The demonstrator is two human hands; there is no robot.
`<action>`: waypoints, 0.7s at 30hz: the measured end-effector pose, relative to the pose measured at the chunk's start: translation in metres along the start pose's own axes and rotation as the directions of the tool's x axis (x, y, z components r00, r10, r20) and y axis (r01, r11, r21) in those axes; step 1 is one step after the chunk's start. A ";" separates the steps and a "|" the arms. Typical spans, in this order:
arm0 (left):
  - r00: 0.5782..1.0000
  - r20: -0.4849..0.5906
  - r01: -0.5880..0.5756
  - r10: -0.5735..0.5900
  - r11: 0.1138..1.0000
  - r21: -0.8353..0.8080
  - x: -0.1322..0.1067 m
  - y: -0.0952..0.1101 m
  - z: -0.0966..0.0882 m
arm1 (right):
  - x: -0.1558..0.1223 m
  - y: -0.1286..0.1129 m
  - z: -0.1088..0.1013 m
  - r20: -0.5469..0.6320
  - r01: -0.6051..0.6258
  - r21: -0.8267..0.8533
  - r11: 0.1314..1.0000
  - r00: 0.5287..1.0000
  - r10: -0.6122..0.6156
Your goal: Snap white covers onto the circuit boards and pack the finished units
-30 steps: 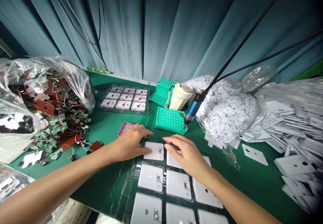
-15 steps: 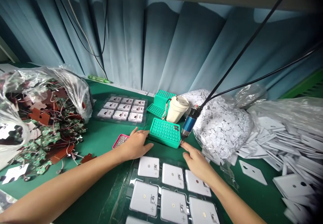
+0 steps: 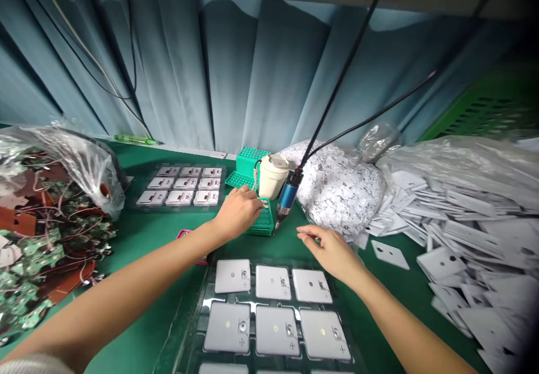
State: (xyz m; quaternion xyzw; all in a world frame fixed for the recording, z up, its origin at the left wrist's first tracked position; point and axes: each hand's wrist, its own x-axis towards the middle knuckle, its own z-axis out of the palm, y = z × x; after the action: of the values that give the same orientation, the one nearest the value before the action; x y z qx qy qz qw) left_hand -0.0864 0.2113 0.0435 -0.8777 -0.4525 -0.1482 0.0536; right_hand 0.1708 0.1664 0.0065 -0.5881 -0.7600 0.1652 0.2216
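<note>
Green box: on my desk, curtain behind
Left fingers: curled over it, grip unclear
Right fingers: loosely parted

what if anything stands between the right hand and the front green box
The hanging screwdriver does: in this view its tip sits between the right hand and the front green box, close to the box. The left hand also hides part of the box's top. Exact depth is hard to tell.

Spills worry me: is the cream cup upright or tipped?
Upright: the cup stands with its lid on top and its narrower end down.
</note>
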 end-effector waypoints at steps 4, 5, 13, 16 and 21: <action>0.998 -0.014 -0.065 0.065 0.998 -0.004 0.030 0.006 0.021 | -0.028 0.037 -0.038 -0.098 -0.108 -0.089 0.990 0.990 0.099; 0.998 -0.019 -0.066 0.066 0.998 -0.007 0.032 0.006 0.025 | -0.033 0.047 -0.045 -0.130 -0.135 -0.117 0.984 0.984 0.120; 1.000 -0.014 0.000 -0.001 0.998 -0.070 0.035 -0.009 0.034 | 0.004 0.073 -0.071 -0.303 -0.141 -0.292 0.946 0.952 0.048; 1.000 -0.019 0.020 -0.022 0.996 -0.090 0.037 -0.012 0.035 | 0.021 0.069 -0.072 -0.345 -0.166 -0.338 0.926 0.938 0.042; 0.998 -0.060 0.008 -0.013 0.997 -0.082 0.034 -0.008 0.031 | 0.001 0.064 -0.054 -0.241 -0.078 -0.427 0.901 0.970 -0.030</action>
State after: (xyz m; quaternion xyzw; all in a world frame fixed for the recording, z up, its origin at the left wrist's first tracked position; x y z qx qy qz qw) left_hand -0.0678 0.2501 0.0240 -0.8719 -0.4489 -0.1934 0.0307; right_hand 0.2516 0.1834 0.0198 -0.6478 -0.7376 -0.0778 0.1740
